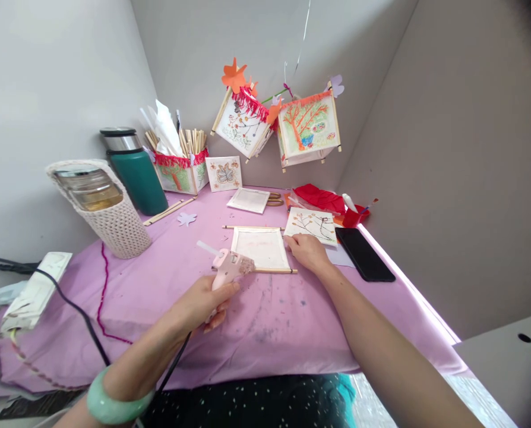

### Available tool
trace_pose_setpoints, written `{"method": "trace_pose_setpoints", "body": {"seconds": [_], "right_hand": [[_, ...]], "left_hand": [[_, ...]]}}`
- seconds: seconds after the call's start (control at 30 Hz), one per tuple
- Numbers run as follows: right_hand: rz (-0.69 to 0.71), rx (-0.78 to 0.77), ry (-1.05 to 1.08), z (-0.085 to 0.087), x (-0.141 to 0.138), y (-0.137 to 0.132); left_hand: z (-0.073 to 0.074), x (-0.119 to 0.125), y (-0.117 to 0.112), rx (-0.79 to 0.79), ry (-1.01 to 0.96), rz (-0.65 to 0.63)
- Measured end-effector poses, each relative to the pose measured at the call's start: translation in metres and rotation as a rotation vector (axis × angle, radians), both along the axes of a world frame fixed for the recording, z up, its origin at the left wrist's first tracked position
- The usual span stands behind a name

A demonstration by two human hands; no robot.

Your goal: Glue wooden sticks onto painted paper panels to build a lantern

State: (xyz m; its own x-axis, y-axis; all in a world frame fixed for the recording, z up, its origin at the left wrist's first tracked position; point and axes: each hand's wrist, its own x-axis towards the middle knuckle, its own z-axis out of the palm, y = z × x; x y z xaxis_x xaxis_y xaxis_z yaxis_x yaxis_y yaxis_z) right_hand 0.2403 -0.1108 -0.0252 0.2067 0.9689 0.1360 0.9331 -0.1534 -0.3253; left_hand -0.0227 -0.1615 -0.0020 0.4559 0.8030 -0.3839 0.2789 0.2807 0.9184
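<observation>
My left hand (212,303) is wrapped round a pink hot glue gun (232,267), with a pale glue stick jutting from its rear. The nozzle end overlaps the lower left of a white framed canvas panel (263,246), which lies back side up with a wooden stick along its top and bottom edges. My right hand (307,251) is closed at the lower left corner of another canvas panel (310,224), painted with branches and flowers. Its fingertips are partly hidden.
A black phone (366,254) lies at the right. Behind are a blank panel (248,200), scissors (275,199) and red cloth (319,198). A glass bottle in a knitted holder (114,223), a green flask (138,178) and a stick-filled box (180,172) stand left. Decorated lanterns (310,128) hang above.
</observation>
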Motion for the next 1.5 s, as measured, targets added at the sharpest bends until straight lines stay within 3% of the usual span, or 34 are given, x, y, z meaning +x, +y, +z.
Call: {"method": "trace_pose_setpoints", "body": {"seconds": [0.47, 0.77, 1.17, 1.5], "right_hand": [[0.008, 0.016, 0.012, 0.001, 0.0, -0.001], [0.002, 0.009, 0.017, -0.001, 0.001, 0.001], [0.007, 0.012, 0.004, -0.001, 0.001, 0.0], [0.003, -0.008, 0.0, 0.0, 0.0, 0.0]], "left_hand": [[-0.008, 0.001, 0.002, 0.038, 0.088, -0.043], [0.003, -0.01, 0.0, 0.005, 0.059, 0.011], [0.0, -0.025, 0.001, 0.028, 0.066, 0.048], [0.01, -0.033, 0.0, -0.008, 0.037, 0.101]]}}
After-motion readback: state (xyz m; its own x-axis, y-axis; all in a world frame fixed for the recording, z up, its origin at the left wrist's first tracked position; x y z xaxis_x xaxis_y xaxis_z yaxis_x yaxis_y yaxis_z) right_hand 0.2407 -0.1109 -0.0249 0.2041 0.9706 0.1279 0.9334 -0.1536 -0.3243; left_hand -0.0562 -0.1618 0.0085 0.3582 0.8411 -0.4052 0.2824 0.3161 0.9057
